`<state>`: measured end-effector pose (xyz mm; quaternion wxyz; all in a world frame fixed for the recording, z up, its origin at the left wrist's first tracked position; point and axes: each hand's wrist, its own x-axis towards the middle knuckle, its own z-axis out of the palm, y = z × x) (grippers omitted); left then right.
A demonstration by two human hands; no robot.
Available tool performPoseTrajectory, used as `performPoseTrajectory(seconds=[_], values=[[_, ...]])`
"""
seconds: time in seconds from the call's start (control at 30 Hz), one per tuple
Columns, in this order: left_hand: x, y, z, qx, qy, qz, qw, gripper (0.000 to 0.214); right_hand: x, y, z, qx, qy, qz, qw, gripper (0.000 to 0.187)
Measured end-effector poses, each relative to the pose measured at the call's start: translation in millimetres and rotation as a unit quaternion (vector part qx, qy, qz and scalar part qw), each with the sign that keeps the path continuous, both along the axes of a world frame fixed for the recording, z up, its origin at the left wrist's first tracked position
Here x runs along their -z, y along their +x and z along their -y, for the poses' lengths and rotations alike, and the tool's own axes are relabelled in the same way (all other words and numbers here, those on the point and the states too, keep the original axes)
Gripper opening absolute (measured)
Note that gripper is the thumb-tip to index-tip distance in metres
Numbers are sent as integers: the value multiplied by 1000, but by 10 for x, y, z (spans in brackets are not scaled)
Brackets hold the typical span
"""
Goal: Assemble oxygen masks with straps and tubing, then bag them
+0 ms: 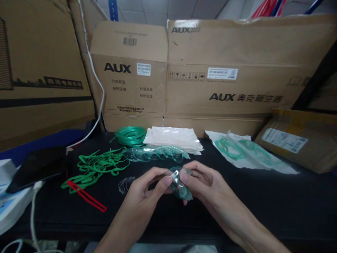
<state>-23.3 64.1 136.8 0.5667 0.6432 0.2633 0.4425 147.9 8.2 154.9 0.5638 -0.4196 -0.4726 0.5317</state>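
Note:
Both my hands hold one clear green plastic mask (181,189) just above the black table (263,203). My left hand (147,188) pinches it from the left, thumb pressed by a small metal strip (174,174) on its top edge. My right hand (202,181) grips it from the right with curled fingers. Just behind lies a row of nested clear green masks (155,153). A few small clear plastic pieces (125,183) sit left of my left hand.
Green elastic straps (97,165) and a red strap (88,198) lie at left, a coil of green tubing (131,135) and stacked white bags (173,138) behind. A bagged mask set (244,153) lies right. A black phone (37,167) rests on papers far left. Cardboard boxes (210,70) wall the back.

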Motion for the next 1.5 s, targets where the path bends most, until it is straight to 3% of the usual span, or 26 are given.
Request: performPoseTrajectory(seconds=[0.17, 0.47, 0.8, 1.07, 1.3, 1.5], values=[[60, 6, -36, 16, -7, -7, 1000, 17, 99, -17, 5, 81, 22, 42, 996, 32], [71, 13, -32, 22, -13, -33, 999, 18, 205, -55, 23, 150, 102, 90, 979, 16], [47, -27, 31, 40, 45, -56, 997, 18, 106, 39, 88, 93, 73, 78, 990, 15], [39, -75, -7, 14, 210, -123, 970, 17, 91, 88, 111, 87, 74, 125, 986, 11], [73, -95, -12, 32, 223, -151, 963, 16, 45, 167, 114, 33, 86, 123, 988, 11], [21, -86, 32, 11, 269, -156, 950, 14, -2, 179, 179, -3, 25, 69, 997, 15]])
